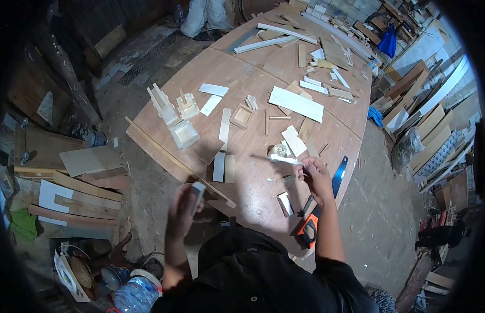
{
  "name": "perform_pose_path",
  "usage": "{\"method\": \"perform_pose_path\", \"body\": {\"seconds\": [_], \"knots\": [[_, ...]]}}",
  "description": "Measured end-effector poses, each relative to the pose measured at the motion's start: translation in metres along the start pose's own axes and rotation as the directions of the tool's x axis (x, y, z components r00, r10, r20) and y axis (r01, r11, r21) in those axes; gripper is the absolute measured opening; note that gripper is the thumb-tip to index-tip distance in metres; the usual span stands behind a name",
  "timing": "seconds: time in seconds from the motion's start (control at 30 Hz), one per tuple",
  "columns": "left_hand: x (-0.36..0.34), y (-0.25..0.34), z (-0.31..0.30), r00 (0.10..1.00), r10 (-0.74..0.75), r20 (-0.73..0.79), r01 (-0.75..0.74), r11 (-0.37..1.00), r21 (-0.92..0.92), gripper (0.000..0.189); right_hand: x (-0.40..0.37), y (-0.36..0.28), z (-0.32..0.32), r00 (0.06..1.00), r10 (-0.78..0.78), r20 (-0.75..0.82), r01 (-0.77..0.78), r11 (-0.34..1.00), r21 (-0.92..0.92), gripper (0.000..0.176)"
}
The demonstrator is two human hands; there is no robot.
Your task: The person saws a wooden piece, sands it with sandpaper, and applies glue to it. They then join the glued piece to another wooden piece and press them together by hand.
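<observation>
My left hand is closed around a small flat wooden piece, held off the table's near left edge. In my right hand, the fingers pinch a thin stick coated in white, likely glue. Just beyond that stick stands a small jar with white stuff on it. A handsaw with an orange handle lies beside my right forearm, its blade partly hidden under the wrist. Between my arms, a small wooden piece with a white face rests on the table.
The wooden table carries small box-like wooden assemblies, a shallow square frame, a white board and several offcuts. A long strip runs along the left edge. Boards lean at right; a large water bottle stands lower left.
</observation>
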State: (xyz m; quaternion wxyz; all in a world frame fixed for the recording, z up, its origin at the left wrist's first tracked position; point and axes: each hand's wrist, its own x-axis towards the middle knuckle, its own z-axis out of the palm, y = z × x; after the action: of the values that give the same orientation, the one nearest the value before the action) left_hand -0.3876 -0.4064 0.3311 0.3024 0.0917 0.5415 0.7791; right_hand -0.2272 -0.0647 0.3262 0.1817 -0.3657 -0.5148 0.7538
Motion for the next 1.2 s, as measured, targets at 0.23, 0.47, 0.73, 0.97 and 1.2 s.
{"method": "perform_pose_path", "body": {"seconds": [0.23,0.47,0.73,0.97,1.2], "knots": [[-0.003,0.007,0.054,0.953,-0.022,0.303,-0.005,0.996,0.091,0.035,-0.086,-0.035,0.049,0.965,-0.162,0.207,0.131,0.979,0.157,0.018],[-0.011,0.021,0.095,0.848,0.115,0.517,0.002,0.976,-0.219,0.029,-0.130,-0.058,0.047,0.852,-0.446,0.273,0.439,0.894,0.090,0.016],[-0.020,0.033,0.120,0.752,0.052,0.657,0.204,0.930,-0.307,0.025,-0.162,-0.070,0.042,0.799,-0.566,0.203,0.578,0.816,0.004,0.016],[-0.019,0.033,0.128,0.696,0.023,0.717,0.257,0.925,-0.279,0.025,-0.181,-0.075,0.038,0.752,-0.636,0.172,0.657,0.745,-0.120,0.014],[-0.016,0.028,0.129,0.659,0.019,0.752,0.311,0.903,-0.296,0.028,-0.188,-0.076,0.038,0.710,-0.700,0.077,0.697,0.683,-0.218,0.012]]}}
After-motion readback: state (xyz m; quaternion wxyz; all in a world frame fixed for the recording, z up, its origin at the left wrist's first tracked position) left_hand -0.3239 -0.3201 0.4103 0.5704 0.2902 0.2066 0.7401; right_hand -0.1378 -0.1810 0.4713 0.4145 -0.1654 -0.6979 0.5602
